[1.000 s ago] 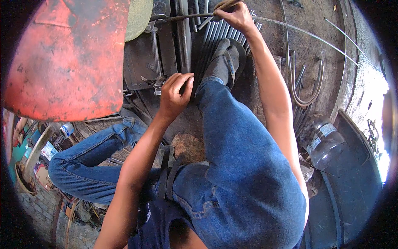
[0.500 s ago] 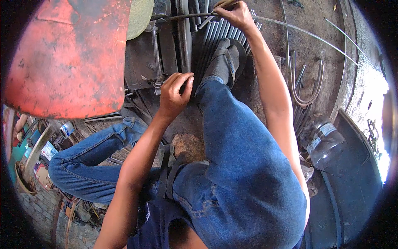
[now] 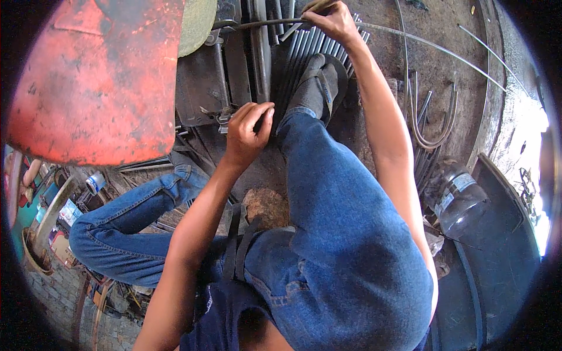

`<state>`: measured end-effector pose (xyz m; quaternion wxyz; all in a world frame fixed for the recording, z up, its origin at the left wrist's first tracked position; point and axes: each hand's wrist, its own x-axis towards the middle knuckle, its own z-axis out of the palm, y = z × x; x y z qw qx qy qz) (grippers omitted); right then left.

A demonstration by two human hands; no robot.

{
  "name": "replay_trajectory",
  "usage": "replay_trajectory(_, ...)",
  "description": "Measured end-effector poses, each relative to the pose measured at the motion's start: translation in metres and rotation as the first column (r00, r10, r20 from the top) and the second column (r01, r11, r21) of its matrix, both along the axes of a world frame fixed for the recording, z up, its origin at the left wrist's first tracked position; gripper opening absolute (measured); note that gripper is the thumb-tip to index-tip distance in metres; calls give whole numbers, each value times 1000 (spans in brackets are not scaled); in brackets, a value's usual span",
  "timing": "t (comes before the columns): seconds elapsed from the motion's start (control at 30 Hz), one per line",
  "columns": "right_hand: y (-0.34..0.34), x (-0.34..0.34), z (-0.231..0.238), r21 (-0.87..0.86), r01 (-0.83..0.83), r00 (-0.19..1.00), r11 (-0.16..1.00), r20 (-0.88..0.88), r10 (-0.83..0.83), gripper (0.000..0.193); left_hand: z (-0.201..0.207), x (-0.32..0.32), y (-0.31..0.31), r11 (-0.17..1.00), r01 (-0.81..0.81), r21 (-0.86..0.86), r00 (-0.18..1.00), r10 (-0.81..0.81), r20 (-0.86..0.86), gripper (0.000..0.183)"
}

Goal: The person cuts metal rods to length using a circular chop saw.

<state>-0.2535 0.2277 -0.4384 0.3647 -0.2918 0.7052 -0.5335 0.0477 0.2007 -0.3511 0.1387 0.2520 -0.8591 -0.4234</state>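
Grimy brown floor point(image 3: 448, 26), grey paving point(image 3: 44, 298), daylight point(image 3: 541, 175) at right

My right hand point(image 3: 333, 22) grips a dark rod point(image 3: 266, 23); my left hand point(image 3: 248, 130) curls near a metal bar point(image 3: 259, 55); a red panel point(image 3: 99, 82) fills the upper left.
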Motion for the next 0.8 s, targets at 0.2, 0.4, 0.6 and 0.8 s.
replay_trajectory(0.2,-3,5,-1,-43,132,990,990,60,-130,20,1,-2,1,1000,-4,-15,1000,4,-17,10)
replay_trajectory(0.4,39,11,26,41,527,849,849,-63,-524,42,24,-5,-4,999,36,-27,997,-38,-66,10)
replay_trajectory(0.6,153,73,75,536,604,793,590,-483,-372,56,66,20,-27,986,55,-160,994,-68,-81,11)
replay_trajectory(0.8,207,131,66,780,544,832,308,-453,-320,59,97,47,-44,921,139,-364,982,-176,-71,11)
